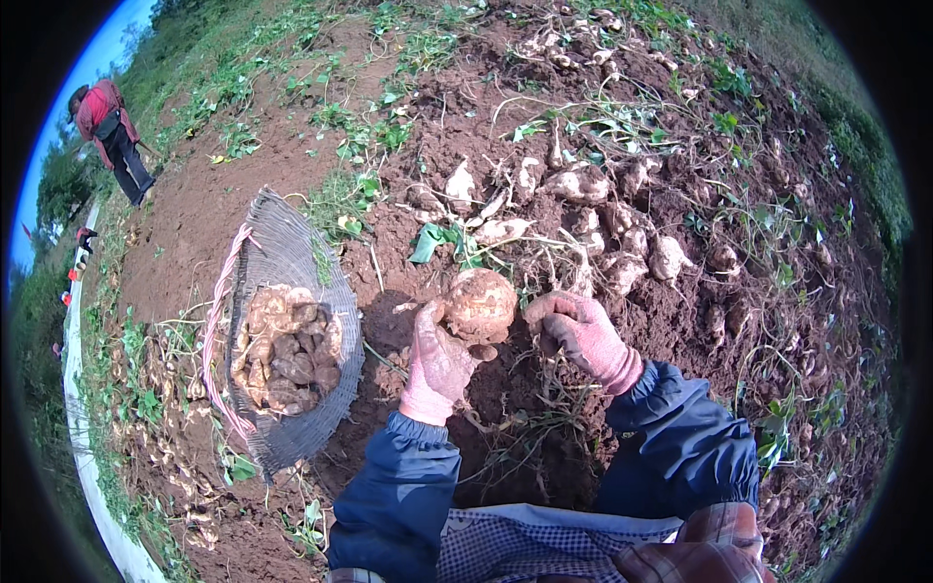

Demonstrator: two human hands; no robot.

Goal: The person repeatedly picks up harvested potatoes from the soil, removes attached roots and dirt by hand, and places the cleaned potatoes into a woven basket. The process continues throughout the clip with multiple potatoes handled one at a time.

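A large, round, soil-caked tuber (479, 304) rests in my left hand (439, 368), which wears a dirty pink glove with the thumb against the tuber's side. Just to the right of it is my right hand (583, 335), also gloved, with its fingers curled and apart from the tuber. Whether those fingers pinch something small cannot be seen. On the ground to the left stands a woven basket (291, 218) with a pink-and-white twisted handle (213, 335). Inside it lies a heap of muddy tubers (284, 357).
Dug tubers (583, 182) with roots lie ahead and to the right on reddish-brown soil (313, 131). Cut vines and leaves (539, 437) are strewn below my hands. A stooping person (113, 138) works at the far left, near a pale path (80, 408).
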